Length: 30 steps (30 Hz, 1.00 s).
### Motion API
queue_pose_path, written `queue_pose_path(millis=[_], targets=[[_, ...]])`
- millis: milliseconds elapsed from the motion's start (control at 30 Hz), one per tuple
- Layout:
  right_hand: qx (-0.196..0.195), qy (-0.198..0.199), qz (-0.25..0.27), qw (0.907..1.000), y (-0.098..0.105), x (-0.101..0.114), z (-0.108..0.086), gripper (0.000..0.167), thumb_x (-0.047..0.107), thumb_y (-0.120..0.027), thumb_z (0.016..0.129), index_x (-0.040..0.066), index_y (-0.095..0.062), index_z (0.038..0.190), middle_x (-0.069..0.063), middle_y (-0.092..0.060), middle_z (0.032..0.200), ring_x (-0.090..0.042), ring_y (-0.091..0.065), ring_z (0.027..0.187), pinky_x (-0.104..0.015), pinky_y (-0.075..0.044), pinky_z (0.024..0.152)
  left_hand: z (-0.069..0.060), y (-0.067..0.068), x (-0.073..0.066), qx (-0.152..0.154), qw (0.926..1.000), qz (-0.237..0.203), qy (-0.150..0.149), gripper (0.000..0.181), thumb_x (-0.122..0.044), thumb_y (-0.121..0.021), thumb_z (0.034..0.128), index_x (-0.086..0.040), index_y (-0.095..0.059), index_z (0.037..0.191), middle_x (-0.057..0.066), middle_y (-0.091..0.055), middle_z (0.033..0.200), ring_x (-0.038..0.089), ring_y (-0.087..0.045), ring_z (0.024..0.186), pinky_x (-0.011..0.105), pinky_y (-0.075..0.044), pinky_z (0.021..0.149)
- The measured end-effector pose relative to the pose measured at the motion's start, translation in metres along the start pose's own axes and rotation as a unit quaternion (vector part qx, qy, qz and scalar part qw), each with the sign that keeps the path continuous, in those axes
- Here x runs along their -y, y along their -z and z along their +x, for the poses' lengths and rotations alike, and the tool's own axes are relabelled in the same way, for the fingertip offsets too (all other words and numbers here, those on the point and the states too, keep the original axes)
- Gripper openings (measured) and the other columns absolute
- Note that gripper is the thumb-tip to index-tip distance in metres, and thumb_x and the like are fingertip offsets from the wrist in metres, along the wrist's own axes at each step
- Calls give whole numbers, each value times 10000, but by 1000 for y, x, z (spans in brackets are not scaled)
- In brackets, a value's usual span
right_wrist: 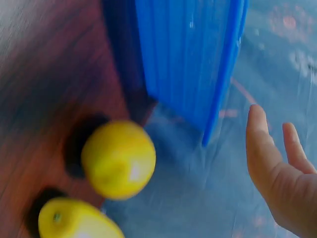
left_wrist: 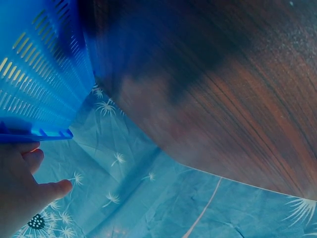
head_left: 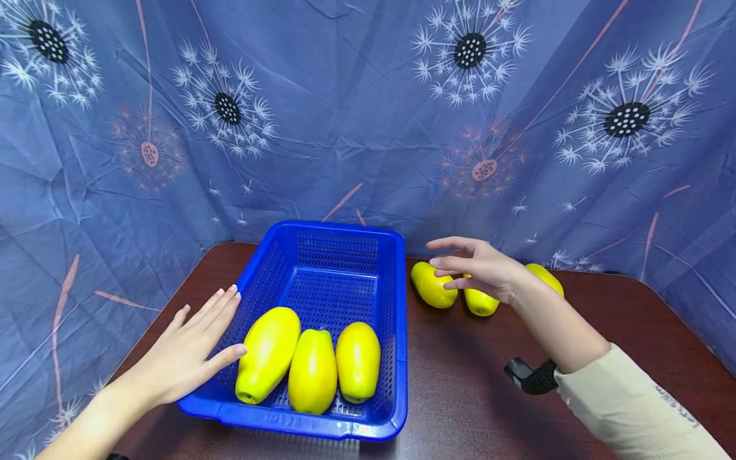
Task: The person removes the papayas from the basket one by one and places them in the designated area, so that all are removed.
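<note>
Three yellow fruits lie side by side in the near part of a blue basket [head_left: 400, 332]: a long one [head_left: 269, 351], a middle one [head_left: 313, 374] and a right one [head_left: 359, 361]. The left hand [head_left: 192, 348], fingers straight, rests on the basket's left rim; in the left wrist view this hand [left_wrist: 25, 183] is at the rim [left_wrist: 37, 136]. Above the table, the right hand [head_left: 480, 265] holds nothing, its fingers spread and slightly bent. Behind and below it are two yellow fruits [head_left: 432, 286] [right_wrist: 119, 159], the second [head_left: 480, 302] partly hidden.
Another yellow fruit [head_left: 545, 278] lies further right, partly behind the right forearm. A black strap-like device [head_left: 531, 377] is by the right sleeve. A blue dandelion-patterned curtain [head_left: 345, 128] stands behind the brown table [head_left: 460, 396].
</note>
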State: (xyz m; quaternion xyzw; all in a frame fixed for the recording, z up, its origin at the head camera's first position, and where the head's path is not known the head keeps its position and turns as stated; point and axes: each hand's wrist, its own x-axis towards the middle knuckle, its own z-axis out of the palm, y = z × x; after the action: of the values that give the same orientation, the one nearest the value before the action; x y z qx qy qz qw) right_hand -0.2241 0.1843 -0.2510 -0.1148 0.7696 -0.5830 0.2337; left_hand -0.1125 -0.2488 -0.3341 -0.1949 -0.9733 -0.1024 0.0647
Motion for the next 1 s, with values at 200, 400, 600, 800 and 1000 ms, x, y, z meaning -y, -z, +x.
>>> queue_pose_path(millis=[200, 400, 600, 800, 1000], targets=[[540, 6, -59, 9985, -39, -2, 18, 569, 199, -651, 877, 7, -420, 1361, -194, -549, 1191, -286, -562, 1048, -393, -500, 852, -2, 0, 1, 52, 10000, -19, 47, 761, -488, -475, 927, -38, -210, 1479, 162, -200, 1525, 313, -134, 1406, 641, -67, 1042], [1115, -78, -293, 9933, -65, -1, 33, 496, 143, -658, 868, 41, -478, 1319, -150, -577, 1123, -279, -565, 1057, -400, -496, 863, 0, 0, 1, 77, 10000, -27, 48, 763, -492, -472, 927, -44, -203, 1482, 158, -187, 1530, 299, -114, 1412, 635, -51, 1048], [1506, 9, -1322, 9797, -83, 0, 45, 524, 140, -695, 840, 73, -492, 1319, -153, -540, 1191, -225, -601, 996, -369, -511, 830, 0, 1, 0, 78, 10000, -23, 47, 765, -488, -479, 925, -32, -211, 1478, 169, -191, 1526, 330, -152, 1399, 646, -73, 1038], [1678, -105, -3153, 9340, -103, 3, 52, 563, 188, -753, 788, 123, -522, 1297, -134, -553, 1208, -269, -541, 1106, -361, -482, 856, 0, 1, 0, 51, 10000, 8, 29, 766, -489, -479, 924, -33, -210, 1478, 168, -193, 1526, 319, -144, 1403, 645, -77, 1038], [1761, -219, -5146, 8389, -124, 5, 53, 646, 381, -766, 756, 140, -522, 1304, -63, -559, 1267, -212, -521, 1156, -362, -431, 934, 0, -1, -1, 9, 10000, 41, 10, 758, -488, -478, 926, -29, -225, 1474, 166, -201, 1524, 314, -147, 1403, 646, -82, 1037]])
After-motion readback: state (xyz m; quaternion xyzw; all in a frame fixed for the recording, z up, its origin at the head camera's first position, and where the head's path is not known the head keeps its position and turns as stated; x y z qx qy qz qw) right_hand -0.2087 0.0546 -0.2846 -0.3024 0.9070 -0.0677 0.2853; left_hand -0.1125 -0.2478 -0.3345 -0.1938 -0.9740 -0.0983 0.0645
